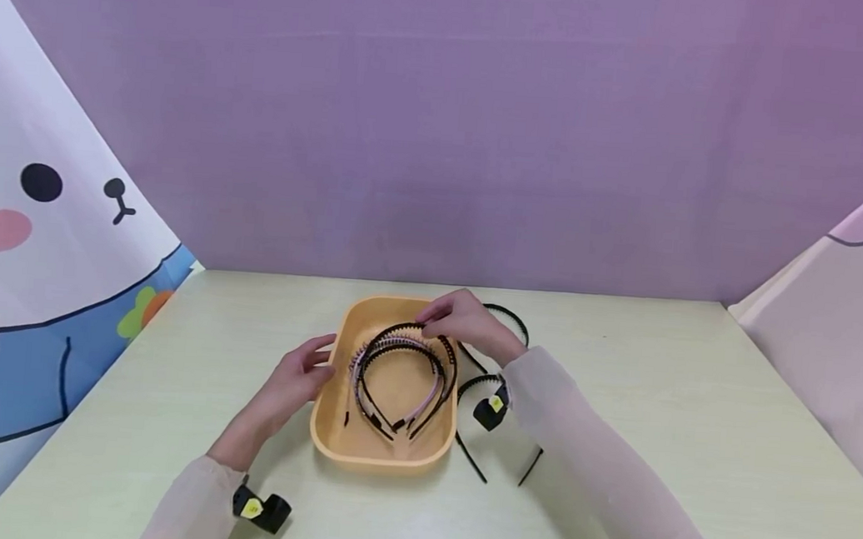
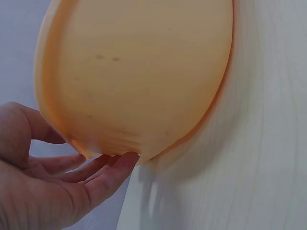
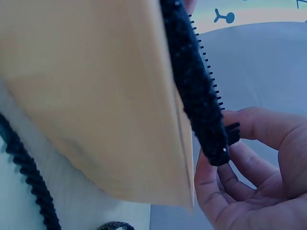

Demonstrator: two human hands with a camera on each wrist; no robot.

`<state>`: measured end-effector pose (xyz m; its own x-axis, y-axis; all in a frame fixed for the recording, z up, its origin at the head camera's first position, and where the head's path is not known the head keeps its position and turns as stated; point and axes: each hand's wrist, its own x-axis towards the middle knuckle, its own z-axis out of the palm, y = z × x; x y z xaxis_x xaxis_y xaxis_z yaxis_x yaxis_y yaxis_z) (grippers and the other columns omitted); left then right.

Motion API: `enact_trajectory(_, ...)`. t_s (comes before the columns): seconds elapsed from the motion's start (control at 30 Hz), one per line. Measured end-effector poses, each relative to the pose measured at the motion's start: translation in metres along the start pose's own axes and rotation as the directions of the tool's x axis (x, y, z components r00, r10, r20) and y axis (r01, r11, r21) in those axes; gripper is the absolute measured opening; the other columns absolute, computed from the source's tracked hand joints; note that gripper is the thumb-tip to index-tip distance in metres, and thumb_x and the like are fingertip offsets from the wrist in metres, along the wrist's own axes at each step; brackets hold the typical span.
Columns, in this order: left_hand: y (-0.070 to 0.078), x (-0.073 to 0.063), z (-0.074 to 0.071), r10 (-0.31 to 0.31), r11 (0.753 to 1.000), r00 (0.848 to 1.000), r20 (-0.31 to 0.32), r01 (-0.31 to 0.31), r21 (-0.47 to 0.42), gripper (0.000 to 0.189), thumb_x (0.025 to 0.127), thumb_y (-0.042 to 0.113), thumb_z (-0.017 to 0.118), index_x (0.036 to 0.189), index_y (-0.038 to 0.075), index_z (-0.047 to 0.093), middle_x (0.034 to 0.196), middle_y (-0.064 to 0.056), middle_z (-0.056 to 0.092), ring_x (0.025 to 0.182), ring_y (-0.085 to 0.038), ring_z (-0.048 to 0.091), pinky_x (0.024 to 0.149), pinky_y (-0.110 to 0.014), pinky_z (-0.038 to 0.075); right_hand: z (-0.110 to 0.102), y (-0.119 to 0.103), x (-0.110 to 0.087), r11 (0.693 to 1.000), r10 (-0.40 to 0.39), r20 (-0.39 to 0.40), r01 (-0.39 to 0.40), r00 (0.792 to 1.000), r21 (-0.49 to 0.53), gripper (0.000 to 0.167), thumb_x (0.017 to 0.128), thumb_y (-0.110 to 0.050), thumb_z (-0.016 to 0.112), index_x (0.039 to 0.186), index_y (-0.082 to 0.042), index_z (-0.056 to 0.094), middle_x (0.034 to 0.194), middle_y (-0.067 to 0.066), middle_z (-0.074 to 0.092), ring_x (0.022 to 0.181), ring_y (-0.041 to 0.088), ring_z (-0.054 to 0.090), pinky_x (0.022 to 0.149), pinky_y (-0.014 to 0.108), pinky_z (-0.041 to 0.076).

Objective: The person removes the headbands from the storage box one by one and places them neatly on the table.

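Note:
A light orange plastic basket (image 1: 388,463) stands on the table with several headbands inside, black ones and a pale purple one (image 1: 430,401). My left hand (image 1: 292,381) rests its fingers against the basket's left side; in the left wrist view the fingertips (image 2: 125,163) touch the outer wall. Over the basket's far right part, my right hand (image 1: 469,320) pinches a black toothed headband (image 1: 451,379). The right wrist view shows this headband (image 3: 192,76) close up, beside the basket's wall (image 3: 105,105), with thumb and fingers at its end. Overlap hides parts of the headbands in the basket.
More black headbands lie on the table right of the basket: one farther back (image 1: 525,322) and one nearer (image 1: 471,458), partly under my right forearm. A purple backdrop (image 1: 441,136) rises behind the table (image 1: 656,385).

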<state>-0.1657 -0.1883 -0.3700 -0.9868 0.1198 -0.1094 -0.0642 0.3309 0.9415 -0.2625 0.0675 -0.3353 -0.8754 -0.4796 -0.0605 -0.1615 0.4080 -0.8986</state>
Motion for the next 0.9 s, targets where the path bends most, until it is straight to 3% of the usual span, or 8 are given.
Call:
enact_trajectory(0.43, -0.001, 0.003, 0.0, -0.006, 1.0, 1.0, -0.004, 0.006, 0.002, 0.055, 0.096, 0.004, 0.041, 0.148, 0.0, 0.025, 0.141, -0.033, 0.039, 0.12, -0.042, 0.051, 0.087, -0.039, 0.055, -0.018, 0.001, -0.007, 0.999, 0.018, 0.012, -0.019, 1.0, 0.032, 0.028, 0.084, -0.002, 0.064, 0.111, 0.003, 0.067, 0.116, 0.016, 0.066, 0.096, 0.017, 0.063, 0.086, 0.031, 0.054)
enact_trajectory(0.9, -0.001, 0.002, 0.0, -0.002, 1.0, 1.0, -0.001, 0.002, 0.016, 0.055, 0.096, 0.003, 0.041, 0.148, -0.001, 0.024, 0.141, -0.034, 0.038, 0.12, -0.043, 0.051, 0.087, -0.04, 0.055, -0.041, 0.013, -0.017, 0.998, 0.052, -0.025, -0.052, 0.998, -0.039, 0.028, 0.085, -0.006, 0.065, 0.113, 0.0, 0.067, 0.115, 0.013, 0.066, 0.099, 0.02, 0.062, 0.088, 0.034, 0.053)
